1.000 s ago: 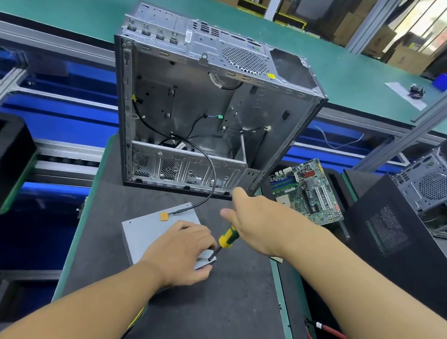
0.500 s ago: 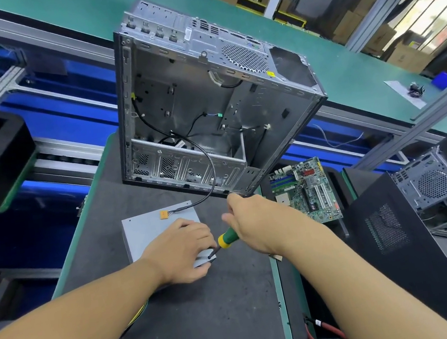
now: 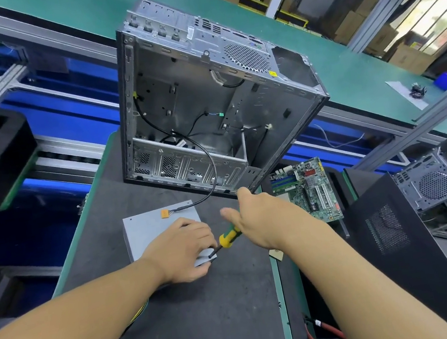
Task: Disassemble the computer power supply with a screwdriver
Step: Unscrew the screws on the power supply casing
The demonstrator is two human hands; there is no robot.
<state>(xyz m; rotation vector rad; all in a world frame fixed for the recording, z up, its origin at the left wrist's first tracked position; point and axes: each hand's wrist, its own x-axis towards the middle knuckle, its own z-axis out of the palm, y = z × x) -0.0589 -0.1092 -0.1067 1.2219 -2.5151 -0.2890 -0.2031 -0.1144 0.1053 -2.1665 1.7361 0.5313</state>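
The screwdriver (image 3: 228,238) slants from the right hand (image 3: 262,221), clasped round its handle, tip down-left at the near right corner of the supply (image 3: 150,230), gripped there by the left hand (image 3: 179,249).

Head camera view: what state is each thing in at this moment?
power supply: lying flat, closed.
screwdriver: tip at the power supply's near corner.
left hand: grips that corner.
right hand: holds the screwdriver handle.
computer case: standing, side open.
motherboard: lying loose beside the mat.

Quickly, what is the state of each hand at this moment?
Left hand: closed, gripping the power supply at its corner.
Right hand: closed, holding the screwdriver by its handle.
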